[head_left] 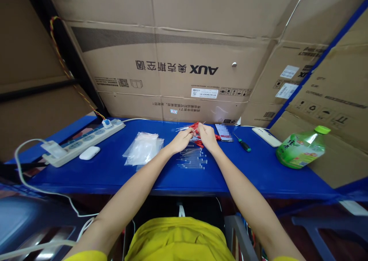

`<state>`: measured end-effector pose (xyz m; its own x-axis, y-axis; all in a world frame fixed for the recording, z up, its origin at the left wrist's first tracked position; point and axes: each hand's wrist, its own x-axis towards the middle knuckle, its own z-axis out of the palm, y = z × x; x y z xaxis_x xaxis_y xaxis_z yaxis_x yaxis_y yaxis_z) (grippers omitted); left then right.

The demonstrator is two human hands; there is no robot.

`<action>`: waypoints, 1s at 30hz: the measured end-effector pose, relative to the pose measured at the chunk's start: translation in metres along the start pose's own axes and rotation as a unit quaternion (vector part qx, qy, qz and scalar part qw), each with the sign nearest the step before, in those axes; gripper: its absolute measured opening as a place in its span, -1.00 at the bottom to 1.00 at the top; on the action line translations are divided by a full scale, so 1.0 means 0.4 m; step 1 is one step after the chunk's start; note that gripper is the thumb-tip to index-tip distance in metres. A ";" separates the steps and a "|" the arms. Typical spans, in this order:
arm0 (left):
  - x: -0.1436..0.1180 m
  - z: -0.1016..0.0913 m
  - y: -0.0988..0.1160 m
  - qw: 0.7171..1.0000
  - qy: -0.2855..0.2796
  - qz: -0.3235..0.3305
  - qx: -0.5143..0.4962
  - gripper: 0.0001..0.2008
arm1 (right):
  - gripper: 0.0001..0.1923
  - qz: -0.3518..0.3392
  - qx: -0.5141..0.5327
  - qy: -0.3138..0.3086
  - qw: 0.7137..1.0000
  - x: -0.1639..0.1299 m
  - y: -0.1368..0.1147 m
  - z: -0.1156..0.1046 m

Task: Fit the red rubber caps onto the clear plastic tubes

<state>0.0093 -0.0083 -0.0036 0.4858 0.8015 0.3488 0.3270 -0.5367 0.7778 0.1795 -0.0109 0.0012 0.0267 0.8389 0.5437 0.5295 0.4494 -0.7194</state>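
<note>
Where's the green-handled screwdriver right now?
In the head view, the screwdriver lies on the blue table, just right of the right hand, between the phone and the green bottle.

upside-down "aux" plus chinese characters "奥克斯空调" printed on the big cardboard box (172, 67) behind the desk; smaller labels unreadable.

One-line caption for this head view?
Both hands, left hand and right hand, handle red-tipped clear tubes on a blue table.
</note>
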 end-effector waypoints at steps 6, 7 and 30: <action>0.002 0.003 0.002 0.999 0.002 -0.018 -0.048 -0.76 | -0.36 -0.016 -0.023 0.005 1.000 -0.008 -0.004 -0.002; 0.001 0.003 0.004 0.999 0.005 -0.018 -0.039 -0.76 | -0.36 -0.020 -0.026 0.004 0.999 -0.009 -0.005 -0.001; 0.020 0.031 0.011 0.998 0.057 -0.006 -0.032 -0.81 | -0.46 0.019 -0.015 0.019 1.000 -0.003 -0.007 0.044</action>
<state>0.0245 -0.0075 -0.0039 0.3861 0.8343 0.3935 0.2777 -0.5119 0.8129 0.1629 -0.0078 -0.0052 0.0794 0.8420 0.5337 0.5522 0.4085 -0.7268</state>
